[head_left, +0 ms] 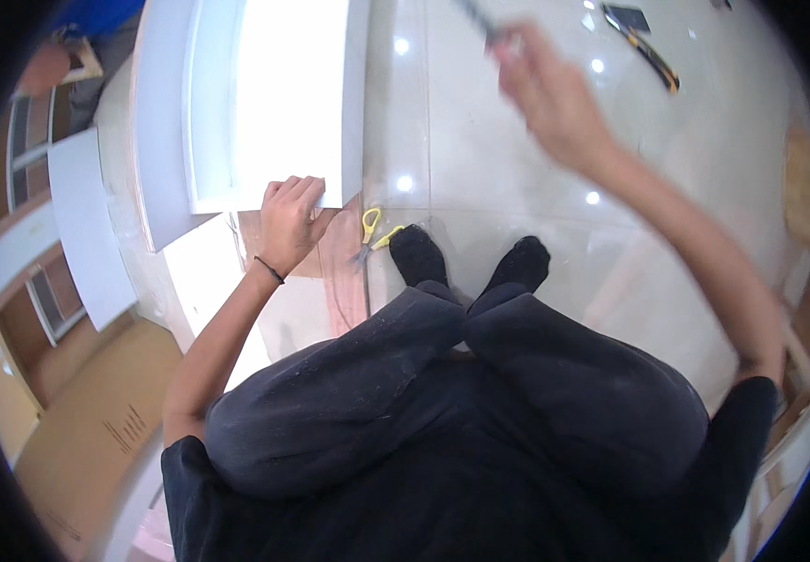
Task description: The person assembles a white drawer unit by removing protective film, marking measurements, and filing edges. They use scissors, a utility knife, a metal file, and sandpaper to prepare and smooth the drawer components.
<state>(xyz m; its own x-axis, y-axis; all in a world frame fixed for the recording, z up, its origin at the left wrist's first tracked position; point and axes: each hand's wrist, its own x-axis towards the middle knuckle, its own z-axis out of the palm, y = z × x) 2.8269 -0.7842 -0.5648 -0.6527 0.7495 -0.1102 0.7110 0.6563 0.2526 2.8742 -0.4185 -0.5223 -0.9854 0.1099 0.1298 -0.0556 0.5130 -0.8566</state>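
Note:
My left hand (290,223) is curled over the near edge of a large white box-like panel piece (288,103) with raised sides, standing at the left. A dark band circles that wrist. Up and to the right, my right hand (550,89) is raised over the floor, blurred by motion. Its fingers are closed round a slim dark tool (476,13) with a reddish part at the fingers; the blur and the picture's edge hide its kind. Yellow-handled scissors (370,225) lie by the panel's near corner, beside my left foot.
An orange-and-black utility knife (650,58) lies on the glossy tiled floor (480,178) at the far right, by a small dark flat piece (628,18). Cardboard (110,412) and wooden frames with white panels crowd the left. A brown board (809,173) stands at the right edge.

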